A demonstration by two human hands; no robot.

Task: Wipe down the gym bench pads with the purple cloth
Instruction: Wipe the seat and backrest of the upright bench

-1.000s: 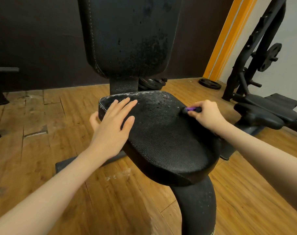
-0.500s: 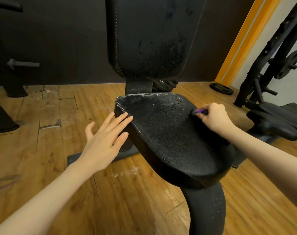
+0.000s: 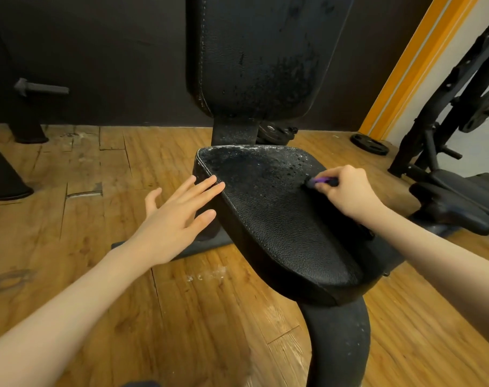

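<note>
The black seat pad [image 3: 277,219] of the gym bench fills the middle of the view, speckled with droplets and white dust toward its far edge. Behind it rises the upright black back pad [image 3: 254,57], also spotted. My right hand [image 3: 346,191] grips the purple cloth [image 3: 323,181], bunched small so only a strip shows, and presses it on the seat's right side. My left hand [image 3: 176,219] is spread flat with straight fingers at the seat's left edge, its fingertips at the seam.
A curved black frame post [image 3: 338,344] runs down under the seat's front. Another bench and a rack with weight plates [image 3: 466,191] stand close on the right. A loose plate [image 3: 369,144] lies on the wooden floor; dark machine bases [image 3: 6,174] sit at the left.
My left hand has slid off the seat top to its left edge. My right hand with the cloth has stayed on the seat's right side. The camera has shifted left.
</note>
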